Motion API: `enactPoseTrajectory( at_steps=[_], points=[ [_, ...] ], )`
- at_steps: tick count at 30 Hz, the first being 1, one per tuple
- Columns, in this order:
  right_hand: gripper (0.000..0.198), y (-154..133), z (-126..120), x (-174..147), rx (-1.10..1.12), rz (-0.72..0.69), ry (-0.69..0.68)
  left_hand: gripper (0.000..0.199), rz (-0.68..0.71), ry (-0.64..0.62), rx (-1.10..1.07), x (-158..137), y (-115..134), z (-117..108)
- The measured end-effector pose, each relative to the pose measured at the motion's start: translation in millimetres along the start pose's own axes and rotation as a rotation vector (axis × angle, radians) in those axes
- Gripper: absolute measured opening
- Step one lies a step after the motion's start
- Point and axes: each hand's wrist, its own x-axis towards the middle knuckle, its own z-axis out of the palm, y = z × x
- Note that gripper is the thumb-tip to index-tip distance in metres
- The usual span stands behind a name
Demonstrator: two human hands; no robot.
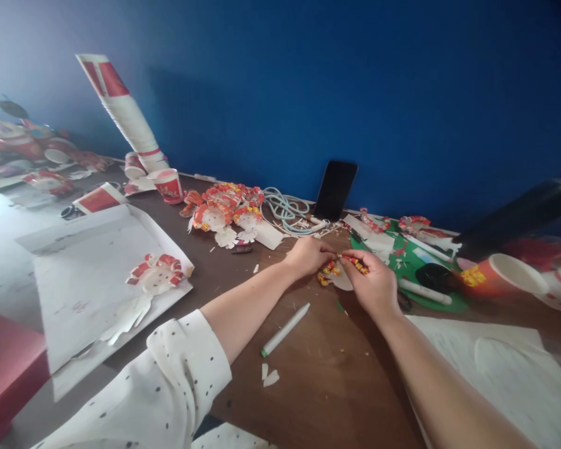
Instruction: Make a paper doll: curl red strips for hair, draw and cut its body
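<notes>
Left hand [308,257] and right hand [375,279] both pinch one red-and-yellow paper craft [327,274], fingertips nearly meeting at its top edge.

From here I see the craft's white part showing between the hands; whether it touches the brown table [318,386] I can't tell. A white marker [285,329] lies nearer the person than the left hand, a phone [335,190] leans beyond both, and a green sheet [406,267] spreads just right of the right hand.
</notes>
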Motion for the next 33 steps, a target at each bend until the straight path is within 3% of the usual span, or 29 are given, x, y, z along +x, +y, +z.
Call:
enactPoseTrajectory(
  at_steps=[10, 22, 33],
  points=[
    [0.031, 7, 0, 3, 0.015, 0.062, -0.027, 0.018, 0.105, 0.03, 0.134, -5, 7, -1],
    [0.027, 16, 3, 5, 0.056, 0.114, -0.1, 0.025, 0.265, 0.008, 0.488, -8, 13, 0],
    [0.035, 18, 5, 6, 0.204, 0.173, -0.142, 0.027, 0.323, -0.026, 0.576, -12, 17, -3]
  ],
)
